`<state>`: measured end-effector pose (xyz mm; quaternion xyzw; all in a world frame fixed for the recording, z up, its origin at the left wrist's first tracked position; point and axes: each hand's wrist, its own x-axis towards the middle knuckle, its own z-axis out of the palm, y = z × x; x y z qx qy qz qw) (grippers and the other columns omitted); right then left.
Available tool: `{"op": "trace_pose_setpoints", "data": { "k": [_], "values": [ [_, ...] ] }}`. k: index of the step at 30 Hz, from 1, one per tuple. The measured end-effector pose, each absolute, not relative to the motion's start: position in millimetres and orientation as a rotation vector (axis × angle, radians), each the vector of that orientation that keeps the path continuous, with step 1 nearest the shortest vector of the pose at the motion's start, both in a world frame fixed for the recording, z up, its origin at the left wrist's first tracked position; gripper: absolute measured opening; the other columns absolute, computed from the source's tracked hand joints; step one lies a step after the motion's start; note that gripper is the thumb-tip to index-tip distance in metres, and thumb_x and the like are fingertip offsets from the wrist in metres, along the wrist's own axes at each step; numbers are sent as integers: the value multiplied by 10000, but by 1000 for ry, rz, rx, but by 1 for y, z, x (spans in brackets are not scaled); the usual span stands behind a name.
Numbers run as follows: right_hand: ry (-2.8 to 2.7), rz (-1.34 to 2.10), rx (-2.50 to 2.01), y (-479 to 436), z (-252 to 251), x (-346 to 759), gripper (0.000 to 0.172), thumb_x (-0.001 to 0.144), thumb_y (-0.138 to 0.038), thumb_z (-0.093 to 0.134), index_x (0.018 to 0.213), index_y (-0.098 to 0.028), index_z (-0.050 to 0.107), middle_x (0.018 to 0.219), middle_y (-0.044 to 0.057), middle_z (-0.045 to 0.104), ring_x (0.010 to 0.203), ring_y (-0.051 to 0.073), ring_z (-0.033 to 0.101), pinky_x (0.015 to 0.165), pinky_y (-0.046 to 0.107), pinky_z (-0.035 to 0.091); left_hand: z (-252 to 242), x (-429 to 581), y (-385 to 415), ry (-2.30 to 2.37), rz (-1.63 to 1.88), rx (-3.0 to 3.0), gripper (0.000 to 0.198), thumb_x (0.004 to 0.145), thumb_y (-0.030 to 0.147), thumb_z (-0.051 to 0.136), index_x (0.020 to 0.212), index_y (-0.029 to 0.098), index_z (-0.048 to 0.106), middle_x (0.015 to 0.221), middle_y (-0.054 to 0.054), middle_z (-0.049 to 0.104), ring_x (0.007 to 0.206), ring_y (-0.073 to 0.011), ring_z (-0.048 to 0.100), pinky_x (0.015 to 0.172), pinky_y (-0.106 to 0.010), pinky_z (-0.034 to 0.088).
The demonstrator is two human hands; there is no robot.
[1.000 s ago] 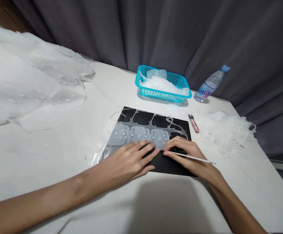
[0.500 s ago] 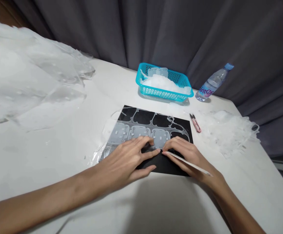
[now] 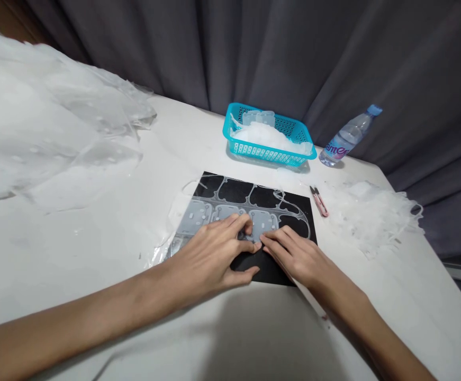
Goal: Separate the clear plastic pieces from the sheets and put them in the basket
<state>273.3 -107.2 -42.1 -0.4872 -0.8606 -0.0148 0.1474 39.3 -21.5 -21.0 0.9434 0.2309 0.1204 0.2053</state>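
Note:
On a black mat (image 3: 281, 267) lies a clear molded sheet of rounded-square pieces (image 3: 262, 225) joined by thin strips. My left hand (image 3: 222, 251) rests over the sheet and the mat, fingers bent and apart, thumb spread toward me. One of its fingertips nearly meets the fingers of my right hand (image 3: 294, 251). Those fingers are pinched together at the front edge of a piece. From beneath my right palm sticks out a thin white stick-like tool (image 3: 310, 299), its tail toward me; its tip is hidden by the fingers.
Behind the mat stands a blue basket (image 3: 268, 152) holding white translucent pieces. A water bottle (image 3: 347, 138) is beside it. Pink-handled thread snips (image 3: 319, 202) and a heap of clear scraps (image 3: 367, 214) lie right. Stacked translucent sheets (image 3: 55, 127) fill the left.
My right hand has turned over the tool, whose tail has swung down toward me and now shows below the palm. My left hand has shifted only slightly.

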Motion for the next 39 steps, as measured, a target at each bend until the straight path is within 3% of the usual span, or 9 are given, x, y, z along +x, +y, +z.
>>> {"op": "trace_pose_setpoints", "data": {
  "k": [7, 12, 15, 19, 27, 31, 35, 39],
  "values": [
    [-2491, -79, -1338, -104, -41, 270, 236, 1059, -112, 508, 1245, -112, 653, 1112, 141, 715, 1015, 273, 658, 805, 383, 589, -20, 41, -24, 670, 344, 2636, 242, 921, 429, 756, 1046, 226, 795, 1210, -87, 618, 1090, -278, 652, 794, -353, 497],
    [-2388, -11, -1286, -101, -34, 273, 204, 1088, -180, 505, 1200, -163, 675, 1049, 105, 734, 938, 229, 677, 783, 355, 601, -19, 35, -19, 624, 318, 2640, 280, 927, 446, 755, 1145, 275, 800, 1248, -79, 621, 1095, -273, 664, 807, -337, 510],
    [-2344, 204, -1265, -101, -25, 276, 221, 1096, -201, 508, 1259, -196, 658, 1104, 102, 732, 974, 214, 683, 834, 362, 608, -19, 29, -12, 567, 330, 2611, 282, 1006, 384, 668, 1269, 336, 758, 1299, -63, 616, 1100, -239, 679, 835, -320, 518],
    [-2244, 403, -1300, -102, -18, 279, 198, 1085, -240, 549, 1242, -212, 666, 1127, 98, 727, 1032, 222, 679, 896, 396, 603, -22, 23, -8, 563, 412, 2522, 263, 1072, 295, 556, 1249, 273, 748, 1278, -57, 642, 1008, -181, 711, 886, -298, 530],
    [-2286, 379, -1300, -100, -22, 283, 225, 1091, -278, 533, 1252, -212, 676, 1141, 101, 726, 1060, 227, 691, 935, 401, 600, -31, 28, -17, 501, 557, 2756, 248, 1086, 228, 494, 1120, 186, 736, 1166, -96, 699, 1036, -231, 703, 906, -346, 539],
    [-2339, 154, -1323, -102, -26, 277, 232, 1095, -250, 509, 1228, -180, 686, 1114, 119, 740, 1000, 238, 696, 863, 386, 608, -26, 34, -31, 618, 538, 2691, 298, 1088, 253, 470, 977, 177, 735, 935, -77, 730, 868, -232, 700, 811, -354, 533],
    [-2127, 243, -1333, -105, -24, 264, 213, 1077, -178, 522, 1224, -178, 676, 1094, 111, 711, 1005, 217, 694, 913, 359, 596, -15, 42, -42, 898, 306, 2103, 370, 1082, 462, 507, 965, 204, 744, 810, -12, 747, 663, -173, 684, 656, -296, 500],
    [-1946, 378, -1338, -108, -24, 251, 234, 1072, -165, 517, 1254, -205, 659, 1107, 95, 671, 1048, 201, 679, 969, 352, 581, -16, 50, -40, 926, 337, 1579, 412, 1029, 560, 570, 966, 201, 760, 840, -33, 782, 734, -191, 745, 515, -231, 474]
  ]
}}
